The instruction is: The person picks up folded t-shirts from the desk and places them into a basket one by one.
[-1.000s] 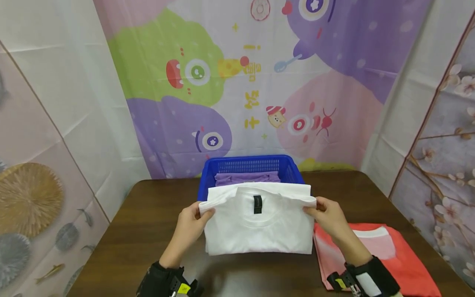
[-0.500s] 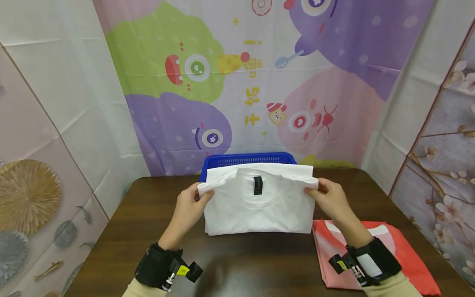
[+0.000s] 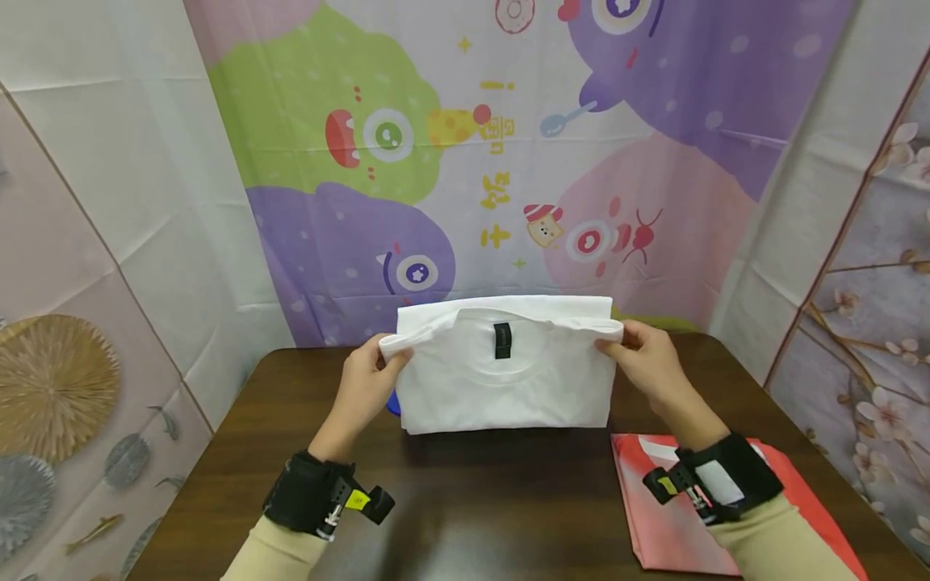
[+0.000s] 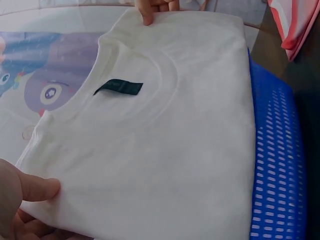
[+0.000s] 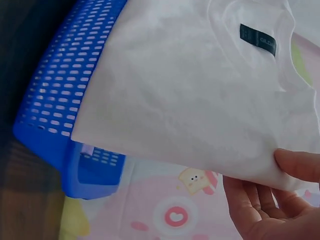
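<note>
A folded white T-shirt (image 3: 501,387) with a black neck label hangs stretched between my two hands. My left hand (image 3: 366,375) pinches its upper left corner, thumb on the near side. Its upper right corner is gripped by my right hand (image 3: 647,359) in the same way. Behind and below the shirt is a blue plastic basket (image 5: 65,75) with slotted walls. In the head view the shirt hides nearly all of it. The right wrist view shows the shirt's lower edge along the basket's rim; contact is hard to judge.
A folded red and pink garment (image 3: 676,516) lies on the brown wooden table (image 3: 494,508) at the right, partly under my right forearm. A printed cartoon cloth (image 3: 501,161) hangs behind the table, with patterned sheets at both sides.
Both hands have carried the white T-shirt forward, away from me, over the blue basket. The basket and the purple cloth in it are now largely covered in the head view. The red garment stays put.
</note>
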### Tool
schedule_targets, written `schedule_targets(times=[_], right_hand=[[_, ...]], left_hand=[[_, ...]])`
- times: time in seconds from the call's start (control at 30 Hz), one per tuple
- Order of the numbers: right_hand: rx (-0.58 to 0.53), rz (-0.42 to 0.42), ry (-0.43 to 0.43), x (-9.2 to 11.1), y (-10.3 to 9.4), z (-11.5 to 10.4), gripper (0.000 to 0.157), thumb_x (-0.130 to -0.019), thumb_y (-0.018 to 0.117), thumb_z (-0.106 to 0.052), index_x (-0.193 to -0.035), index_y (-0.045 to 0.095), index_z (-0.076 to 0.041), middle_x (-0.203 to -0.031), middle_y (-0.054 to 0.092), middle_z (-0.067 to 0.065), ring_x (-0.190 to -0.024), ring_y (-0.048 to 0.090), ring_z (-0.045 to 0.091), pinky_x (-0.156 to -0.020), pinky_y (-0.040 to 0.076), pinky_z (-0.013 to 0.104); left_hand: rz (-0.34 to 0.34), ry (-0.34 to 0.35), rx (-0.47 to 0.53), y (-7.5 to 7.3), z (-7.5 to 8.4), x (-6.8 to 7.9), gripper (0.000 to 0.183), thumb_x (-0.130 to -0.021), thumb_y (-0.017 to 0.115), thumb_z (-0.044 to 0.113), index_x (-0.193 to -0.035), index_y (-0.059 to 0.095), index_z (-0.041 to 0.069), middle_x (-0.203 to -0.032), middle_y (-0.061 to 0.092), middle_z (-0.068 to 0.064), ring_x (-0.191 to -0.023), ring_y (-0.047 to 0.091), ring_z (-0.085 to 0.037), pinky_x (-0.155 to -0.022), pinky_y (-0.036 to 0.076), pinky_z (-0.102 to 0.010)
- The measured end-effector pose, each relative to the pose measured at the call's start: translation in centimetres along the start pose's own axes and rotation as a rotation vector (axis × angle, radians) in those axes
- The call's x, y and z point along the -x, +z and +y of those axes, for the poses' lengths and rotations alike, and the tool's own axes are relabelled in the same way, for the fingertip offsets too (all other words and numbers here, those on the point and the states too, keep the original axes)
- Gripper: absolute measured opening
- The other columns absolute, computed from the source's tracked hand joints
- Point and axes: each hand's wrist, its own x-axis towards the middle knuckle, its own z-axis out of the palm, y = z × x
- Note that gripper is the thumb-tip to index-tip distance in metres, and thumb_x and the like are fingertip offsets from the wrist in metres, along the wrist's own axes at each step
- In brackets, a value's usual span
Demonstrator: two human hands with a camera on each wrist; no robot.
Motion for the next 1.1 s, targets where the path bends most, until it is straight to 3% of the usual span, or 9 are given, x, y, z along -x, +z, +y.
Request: schedule_targets(times=[0.2,0.37,0.67,0.83,1.1], right_hand=[[0.028,0.059,-0.066,-1.4,0.2,-0.7,0.032,-0.09,0.064,-0.013,-0.114,0.063,0.007,-0.107,0.067,0.026,-0.083,0.054,0.01,-0.07,0.045,0.017],[0.085,0.131,-0.119,-2.6,0.7,-1.1,0.027,-0.087,0.066,-0.01,-0.107,0.065,0.008,-0.094,0.067,0.026,-0.074,0.051,0.012,-0.062,0.042,0.017],[0.058,0.159,-0.082,-4.4,1.8,-0.8,0.026,-0.088,0.064,-0.007,-0.11,0.064,0.008,-0.098,0.065,0.027,-0.083,0.054,0.025,-0.065,0.042,0.017],[0.042,0.204,-0.069,-5.2,2.6,-0.2,0.022,-0.087,0.064,-0.005,-0.104,0.064,0.008,-0.096,0.065,0.027,-0.083,0.056,0.026,-0.064,0.04,0.017],[0.058,0.217,-0.021,-5.9,4.0,1.7,0.022,-0.086,0.065,-0.007,-0.102,0.064,0.008,-0.096,0.064,0.028,-0.085,0.056,0.032,-0.064,0.042,0.022]], left_hand=[[0.035,-0.006,0.013,0.0,0.6,-1.4,0.026,-0.094,0.06,0.013,-0.113,0.063,-0.004,-0.093,0.067,-0.021,-0.075,0.052,-0.019,-0.063,0.041,-0.023],[0.074,-0.017,0.027,0.3,0.6,-2.5,0.026,-0.094,0.06,0.013,-0.113,0.061,-0.004,-0.1,0.068,-0.023,-0.081,0.056,-0.023,-0.066,0.043,-0.023],[0.112,-0.011,0.028,1.3,-0.2,-3.8,0.024,-0.094,0.06,0.013,-0.112,0.061,-0.003,-0.102,0.068,-0.023,-0.084,0.06,-0.028,-0.067,0.043,-0.023],[0.122,-0.002,0.044,2.0,-1.0,-4.3,0.023,-0.093,0.061,0.012,-0.111,0.062,-0.001,-0.107,0.069,-0.022,-0.089,0.064,-0.03,-0.071,0.047,-0.027],[0.121,0.009,0.055,3.5,-2.8,-4.4,0.02,-0.092,0.062,0.009,-0.109,0.063,-0.002,-0.103,0.07,-0.021,-0.083,0.06,-0.025,-0.068,0.044,-0.024]])
